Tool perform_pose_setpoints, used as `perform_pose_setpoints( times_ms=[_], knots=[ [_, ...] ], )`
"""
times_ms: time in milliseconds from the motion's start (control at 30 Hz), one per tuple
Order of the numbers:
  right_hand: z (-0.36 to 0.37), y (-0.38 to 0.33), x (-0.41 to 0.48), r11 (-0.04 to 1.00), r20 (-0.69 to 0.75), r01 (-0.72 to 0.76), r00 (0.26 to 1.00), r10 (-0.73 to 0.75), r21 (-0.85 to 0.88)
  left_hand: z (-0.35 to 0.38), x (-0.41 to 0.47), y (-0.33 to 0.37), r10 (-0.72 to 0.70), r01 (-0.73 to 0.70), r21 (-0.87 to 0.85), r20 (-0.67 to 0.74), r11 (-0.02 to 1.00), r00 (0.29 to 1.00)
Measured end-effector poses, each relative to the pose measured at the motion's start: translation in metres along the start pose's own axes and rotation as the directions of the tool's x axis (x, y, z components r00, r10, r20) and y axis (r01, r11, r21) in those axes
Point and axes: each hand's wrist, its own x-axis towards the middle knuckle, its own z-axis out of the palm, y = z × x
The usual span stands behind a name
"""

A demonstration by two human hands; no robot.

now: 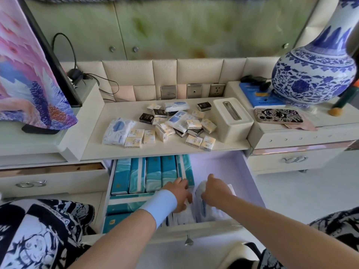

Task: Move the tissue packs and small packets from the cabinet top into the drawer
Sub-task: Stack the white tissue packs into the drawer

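Note:
The open drawer (250,183) below the cabinet top (120,152) holds several teal tissue packs (153,174) standing in a row at its left. Both my hands are down inside it. My left hand (179,193), wearing a light blue wristband, presses on white and blue tissue packs (182,215) near the drawer's front. My right hand (214,190) grips a white and blue tissue pack (203,205) standing on edge beside them. On the cabinet top lie several small cream packets (136,136), black packets (146,118) and white-blue soft packs (116,131).
A cream tissue box (232,119) stands right of the pile. A blue-white vase (314,74), a patterned phone case (278,116) and a blue book (262,98) sit on the raised right shelf. A cloth-covered screen (29,65) stands left. Wall sockets (194,91) line the back.

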Motion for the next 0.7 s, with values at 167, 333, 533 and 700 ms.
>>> perform_pose_setpoints(
  times_ms=[167, 333, 533, 700],
  knots=[
    [0.014, -0.022, 0.009, 0.976, 0.450, -0.178, 0.887, 0.105, 0.124, -0.004, 0.005, -0.002, -0.015, 0.012, -0.046, -0.080, 0.999, 0.997],
    [0.008, -0.007, 0.022, 0.908, 0.511, -0.300, 0.852, 0.116, 0.293, 0.001, 0.012, 0.000, 0.015, -0.046, -0.175, -0.174, 0.984, 0.985],
    [0.007, 0.006, 0.026, 0.932, 0.533, -0.202, 0.846, 0.011, 0.301, 0.002, 0.022, 0.000, 0.075, -0.094, -0.105, -0.169, 0.990, 0.983],
    [-0.028, -0.017, 0.041, 0.997, 0.175, 0.041, 0.983, -0.052, 0.068, -0.025, 0.032, -0.017, -0.047, -0.012, -0.281, -0.201, 0.960, 0.979]
  ],
)
